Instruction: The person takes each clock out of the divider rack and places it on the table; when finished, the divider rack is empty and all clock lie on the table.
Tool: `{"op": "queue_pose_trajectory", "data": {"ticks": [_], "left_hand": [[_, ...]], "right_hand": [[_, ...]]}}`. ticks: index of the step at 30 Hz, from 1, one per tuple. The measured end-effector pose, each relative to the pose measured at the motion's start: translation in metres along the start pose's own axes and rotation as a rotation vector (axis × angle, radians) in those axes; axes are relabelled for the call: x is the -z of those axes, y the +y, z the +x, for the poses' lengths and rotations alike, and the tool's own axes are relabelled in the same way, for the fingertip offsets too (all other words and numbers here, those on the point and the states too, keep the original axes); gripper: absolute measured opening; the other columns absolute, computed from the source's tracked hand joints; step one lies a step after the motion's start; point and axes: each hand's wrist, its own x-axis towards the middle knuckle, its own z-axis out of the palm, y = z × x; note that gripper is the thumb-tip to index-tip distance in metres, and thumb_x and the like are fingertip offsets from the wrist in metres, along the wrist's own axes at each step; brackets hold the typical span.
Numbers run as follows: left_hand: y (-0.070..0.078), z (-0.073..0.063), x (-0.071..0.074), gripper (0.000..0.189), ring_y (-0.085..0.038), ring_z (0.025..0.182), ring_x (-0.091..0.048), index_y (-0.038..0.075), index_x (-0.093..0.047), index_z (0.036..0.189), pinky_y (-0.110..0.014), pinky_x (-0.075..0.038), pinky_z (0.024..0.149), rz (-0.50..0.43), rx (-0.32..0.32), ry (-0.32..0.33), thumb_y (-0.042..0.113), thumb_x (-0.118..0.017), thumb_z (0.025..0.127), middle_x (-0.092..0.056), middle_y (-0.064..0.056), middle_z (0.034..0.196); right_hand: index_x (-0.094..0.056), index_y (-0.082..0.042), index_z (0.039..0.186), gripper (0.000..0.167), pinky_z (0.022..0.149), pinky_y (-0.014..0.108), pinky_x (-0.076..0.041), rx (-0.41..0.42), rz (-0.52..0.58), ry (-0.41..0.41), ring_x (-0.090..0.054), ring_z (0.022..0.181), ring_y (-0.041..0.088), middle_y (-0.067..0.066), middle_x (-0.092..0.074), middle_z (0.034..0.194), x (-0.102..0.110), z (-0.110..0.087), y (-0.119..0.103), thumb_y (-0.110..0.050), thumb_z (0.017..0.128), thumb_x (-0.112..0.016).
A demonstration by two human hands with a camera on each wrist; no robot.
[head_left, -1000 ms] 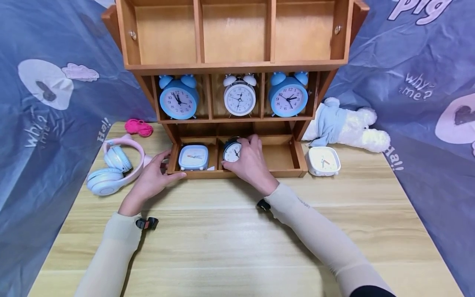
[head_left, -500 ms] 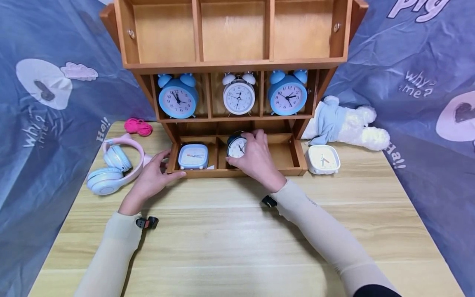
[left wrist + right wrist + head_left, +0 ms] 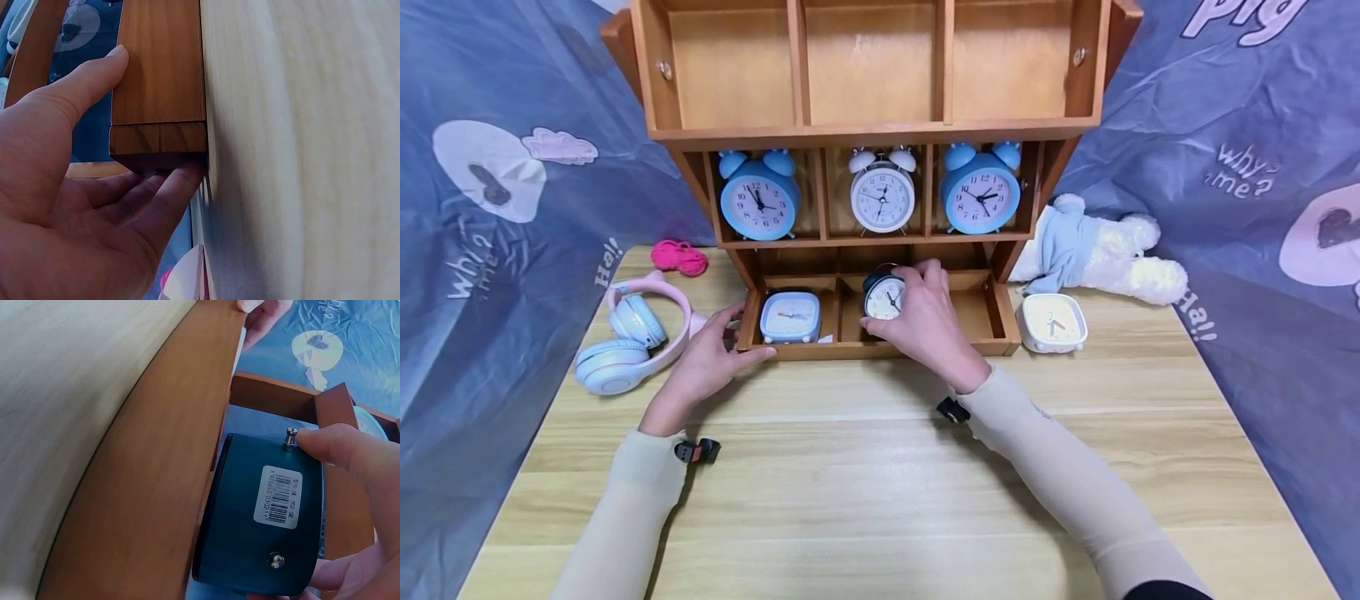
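A round dark-teal alarm clock [image 3: 883, 298] with a white dial is in the bottom middle compartment of the wooden shelf [image 3: 895, 352]. My right hand [image 3: 931, 329] grips it, thumb at the front. In the right wrist view, the clock's [image 3: 245, 487] underside shows a barcode sticker and two small metal feet, the thumb touching one. My left hand [image 3: 706, 362] holds the shelf's lower left corner. In the left wrist view, its thumb lies along the front board [image 3: 162, 62] and the fingers reach around the end. A blue square clock [image 3: 791, 317] sits in the bottom left compartment.
Two blue twin-bell clocks [image 3: 760, 200] flank a white one [image 3: 883, 198] on the middle shelf. On the table, headphones [image 3: 617, 362] and pink yarn [image 3: 679, 257] lie left; a white square clock [image 3: 1053, 323] and a plush toy [image 3: 1108, 254] lie right.
My right hand has shifted slightly to the right with the dark-teal alarm clock, which also sits a little farther back. My left hand has stayed at the shelf corner.
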Motion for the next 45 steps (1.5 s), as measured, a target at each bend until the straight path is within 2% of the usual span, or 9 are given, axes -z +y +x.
{"op": "queue_pose_trajectory", "data": {"ticks": [11, 21, 34, 45], "left_hand": [[-0.002, 0.002, -0.001, 0.105, -0.053, 0.150, -0.056, 0.005, -0.029, 0.177, -0.067, -0.052, 0.119, -0.014, -0.017, -0.001, 0.041, -0.089, 0.098, -0.043, -0.025, 0.177], [0.000, 0.001, 0.000, 0.107, -0.051, 0.149, -0.057, 0.006, -0.028, 0.177, -0.066, -0.051, 0.119, -0.010, -0.010, -0.010, 0.045, -0.088, 0.098, -0.045, -0.025, 0.175], [-0.001, -0.001, -0.001, 0.107, -0.052, 0.148, -0.057, 0.005, -0.028, 0.177, -0.067, -0.053, 0.117, -0.005, -0.016, -0.002, 0.045, -0.088, 0.099, -0.044, -0.026, 0.175], [-0.001, -0.001, -0.002, 0.104, -0.054, 0.150, -0.055, 0.003, -0.029, 0.176, -0.067, -0.052, 0.119, -0.019, -0.031, 0.005, 0.041, -0.088, 0.100, -0.042, -0.027, 0.176]], "right_hand": [[-0.060, 0.005, 0.151, 0.094, 0.117, 0.054, -0.052, -0.020, 0.033, 0.010, -0.046, 0.133, 0.037, 0.020, -0.047, 0.141, 0.015, -0.010, 0.008, -0.039, 0.079, -0.101], [-0.060, 0.002, 0.151, 0.093, 0.113, 0.054, -0.052, -0.049, 0.023, 0.002, -0.045, 0.134, 0.036, 0.019, -0.047, 0.142, 0.030, -0.023, 0.022, -0.043, 0.080, -0.100], [-0.060, 0.001, 0.153, 0.091, 0.112, 0.056, -0.050, -0.076, 0.013, 0.002, -0.043, 0.137, 0.039, 0.021, -0.046, 0.143, 0.043, -0.038, 0.040, -0.040, 0.081, -0.099], [-0.061, 0.002, 0.152, 0.088, 0.112, 0.061, -0.050, -0.096, 0.003, 0.018, -0.047, 0.134, 0.041, 0.026, -0.046, 0.143, 0.059, -0.060, 0.054, -0.036, 0.083, -0.099]]}}
